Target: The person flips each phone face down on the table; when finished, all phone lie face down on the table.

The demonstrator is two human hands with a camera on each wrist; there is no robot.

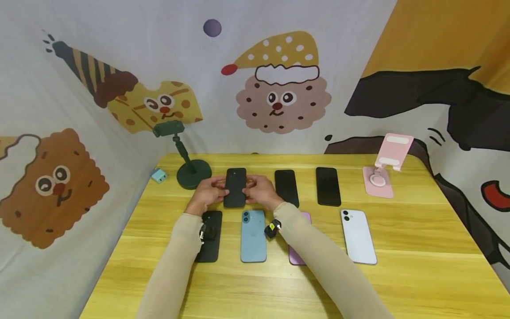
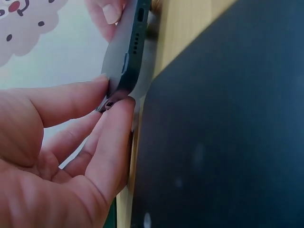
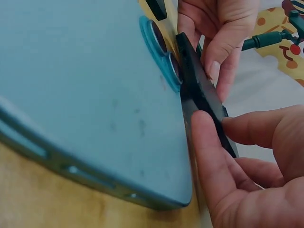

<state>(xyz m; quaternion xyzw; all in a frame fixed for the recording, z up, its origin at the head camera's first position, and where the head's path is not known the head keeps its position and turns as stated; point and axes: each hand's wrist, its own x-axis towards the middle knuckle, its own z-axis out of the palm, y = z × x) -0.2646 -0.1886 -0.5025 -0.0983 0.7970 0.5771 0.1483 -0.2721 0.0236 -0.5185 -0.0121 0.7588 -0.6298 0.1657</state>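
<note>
Both hands hold a dark smartphone (image 1: 235,188), back side up, between them at the rear row of phones. My left hand (image 1: 207,194) pinches its left edge, thumb on top and fingers beneath. On the opposite edge my right hand (image 1: 260,190) grips the same way. In the left wrist view the charging port and speaker holes of the phone (image 2: 135,42) show at its end. A light blue phone (image 1: 253,239) lies just in front, large in the right wrist view. Under the left wrist is a black phone (image 1: 213,243), partly hidden by the wrist camera.
Two black phones (image 1: 287,186) (image 1: 328,186) lie at the back. A purple phone (image 1: 296,257) is mostly covered by the right forearm; a white phone (image 1: 358,237) lies right of it. Around them stand a green phone stand (image 1: 193,174), a pink stand (image 1: 378,184) and a light blue charger (image 1: 159,175).
</note>
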